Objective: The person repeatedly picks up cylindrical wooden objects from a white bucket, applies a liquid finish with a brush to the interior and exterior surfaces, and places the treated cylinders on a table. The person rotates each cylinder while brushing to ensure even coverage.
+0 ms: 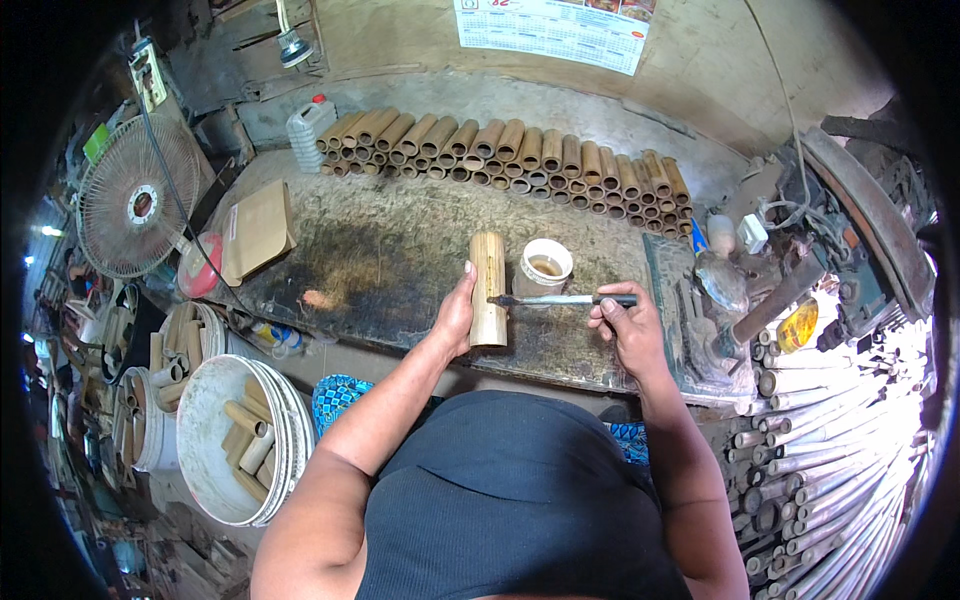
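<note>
My left hand (459, 312) is closed round the left side of a pale bamboo tube (488, 270), held upright over the dark workbench. In my right hand (627, 322) is a paintbrush (565, 299) with a black handle and a metal ferrule, pinched between thumb and fingers. The brush lies level, and its dark tip touches the tube about halfway down. Small dark spots show on the tube near the tip. Just behind the brush stands a white plastic tub (547, 258) with brown liquid in it. My left fingertips are hidden behind the tube.
Bamboo tubes (500, 150) are stacked along the bench's back edge, beside a plastic jug (310, 130). A fan (140, 203) and a brown cardboard piece (258, 232) are at left. White buckets (205, 470) of tubes stand on the floor. Long bamboo poles (820, 450) lie at right, below cluttered tools.
</note>
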A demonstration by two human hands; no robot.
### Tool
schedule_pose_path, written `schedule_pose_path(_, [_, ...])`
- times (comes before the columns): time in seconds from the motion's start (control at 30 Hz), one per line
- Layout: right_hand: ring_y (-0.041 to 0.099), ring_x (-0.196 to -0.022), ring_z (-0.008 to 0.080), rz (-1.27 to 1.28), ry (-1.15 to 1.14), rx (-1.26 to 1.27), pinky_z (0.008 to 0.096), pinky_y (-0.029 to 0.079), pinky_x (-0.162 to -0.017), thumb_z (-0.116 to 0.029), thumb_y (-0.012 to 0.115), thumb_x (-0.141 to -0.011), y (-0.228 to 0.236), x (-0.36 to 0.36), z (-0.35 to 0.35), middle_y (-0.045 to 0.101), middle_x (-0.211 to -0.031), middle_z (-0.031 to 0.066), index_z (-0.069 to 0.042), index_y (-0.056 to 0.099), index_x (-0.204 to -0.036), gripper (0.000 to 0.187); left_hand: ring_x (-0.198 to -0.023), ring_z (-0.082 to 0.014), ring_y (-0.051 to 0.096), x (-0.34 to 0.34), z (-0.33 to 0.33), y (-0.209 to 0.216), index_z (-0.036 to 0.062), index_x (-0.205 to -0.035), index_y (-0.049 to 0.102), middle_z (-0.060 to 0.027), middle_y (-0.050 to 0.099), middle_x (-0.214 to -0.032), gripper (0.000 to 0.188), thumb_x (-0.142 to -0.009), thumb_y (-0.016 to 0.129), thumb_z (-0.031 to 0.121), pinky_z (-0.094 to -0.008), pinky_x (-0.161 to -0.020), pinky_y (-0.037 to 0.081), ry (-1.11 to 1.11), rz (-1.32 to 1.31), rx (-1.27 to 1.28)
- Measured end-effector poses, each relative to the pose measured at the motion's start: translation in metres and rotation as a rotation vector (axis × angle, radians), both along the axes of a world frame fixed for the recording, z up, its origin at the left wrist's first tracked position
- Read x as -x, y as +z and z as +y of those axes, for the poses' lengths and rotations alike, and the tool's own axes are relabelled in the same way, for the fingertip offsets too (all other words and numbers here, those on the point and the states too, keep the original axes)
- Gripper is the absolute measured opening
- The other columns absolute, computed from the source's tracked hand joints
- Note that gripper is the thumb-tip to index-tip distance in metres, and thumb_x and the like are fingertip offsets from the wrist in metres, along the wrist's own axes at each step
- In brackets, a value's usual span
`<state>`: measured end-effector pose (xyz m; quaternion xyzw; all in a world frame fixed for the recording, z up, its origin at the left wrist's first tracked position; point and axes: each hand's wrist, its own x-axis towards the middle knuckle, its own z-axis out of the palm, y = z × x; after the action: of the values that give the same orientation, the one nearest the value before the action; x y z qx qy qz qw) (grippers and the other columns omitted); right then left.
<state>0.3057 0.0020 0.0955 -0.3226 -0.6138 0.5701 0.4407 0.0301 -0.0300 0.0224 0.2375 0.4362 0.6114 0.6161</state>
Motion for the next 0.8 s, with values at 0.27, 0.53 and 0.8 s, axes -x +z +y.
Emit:
schedule_pose_path(0.27, [0.061,-0.069,0.0101,-0.026,0.021,0.005,0.0234,0.049,-0.062,-0.013,0.062,-0.103,0.002,-0.005,-0.008,0.070,-0.088,0.0109,0.001,0.056,-0.120,0.023,-0.083,-0.0221,0.069,0.000,0.002,0.000,0.0054,-0.128,0.058,-0.0117,0.068,-0.099,0.066,-0.106,0.036,0.063,-0.0404,-0.074,0.060,0.047,0.004,0.005])
schedule_pose_path(0.53, [0.061,-0.069,0.0107,0.023,0.035,0.017,0.0234,0.049,-0.061,-0.013,0.061,-0.103,0.000,-0.005,-0.007,0.070,-0.088,0.0107,0.001,0.056,-0.122,0.023,-0.085,-0.0218,0.070,0.001,0.002,-0.003,0.0047,-0.127,0.058,-0.0114,0.068,-0.100,0.068,-0.105,0.034,0.064,-0.0404,-0.074,0.061,0.011,-0.019,0.005])
schedule_pose_path(0.8, [0.068,-0.073,0.0165,0.276,-0.024,0.052,0.0234,0.049,-0.058,-0.016,0.063,-0.103,-0.002,-0.013,0.003,0.069,-0.090,0.0107,-0.002,0.055,-0.123,0.025,-0.082,-0.0244,0.070,0.010,-0.001,-0.007,0.0047,-0.133,0.052,-0.0144,0.062,-0.104,0.070,-0.099,0.051,0.066,-0.0449,-0.074,0.064,-0.079,-0.285,-0.072])
